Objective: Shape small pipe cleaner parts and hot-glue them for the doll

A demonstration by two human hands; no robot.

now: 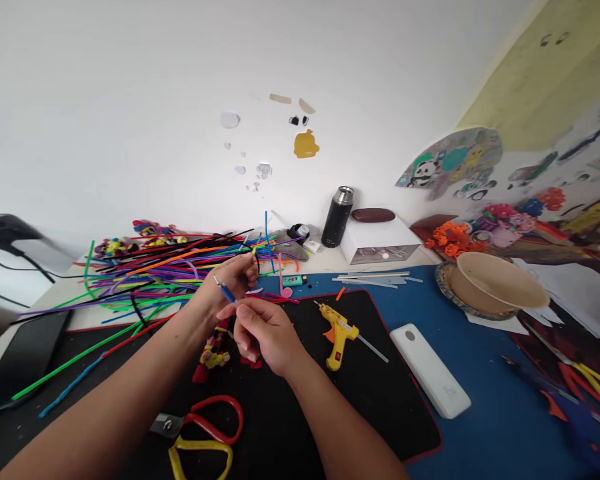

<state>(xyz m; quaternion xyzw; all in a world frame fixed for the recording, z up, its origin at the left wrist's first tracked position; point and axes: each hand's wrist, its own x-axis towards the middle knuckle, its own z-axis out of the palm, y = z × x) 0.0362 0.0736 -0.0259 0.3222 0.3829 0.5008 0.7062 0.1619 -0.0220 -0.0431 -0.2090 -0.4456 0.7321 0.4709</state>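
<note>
Right hand (267,333): closed round a blue pen (227,291), silver end angled up across the left wrist. Left hand (237,272): fingers curled in, a yellow bit (254,251) at their tips; cannot tell whether it is gripped or merely behind them.

Hands nearly overlap. Risk, as I judge it: a slip of the pen could mark or jab the wrist.

Below them, on the black mat (290,427), lies a small fuzzy figure (213,358), partly hidden. A dropped wrist might flatten it or roll it aside.

Left hand sits right by the heap of fuzzy stems (175,263). A sleeveless sweep could still snag loose ends and drag several along.

Nearer the body, scissors (205,427), blades by the left forearm: pulling that arm back carelessly might scrape it.

Right side: glue gun (341,333) on its flank, nozzle towards the lighter (294,281). If hot, it could drip or burn a straying knuckle.
</note>
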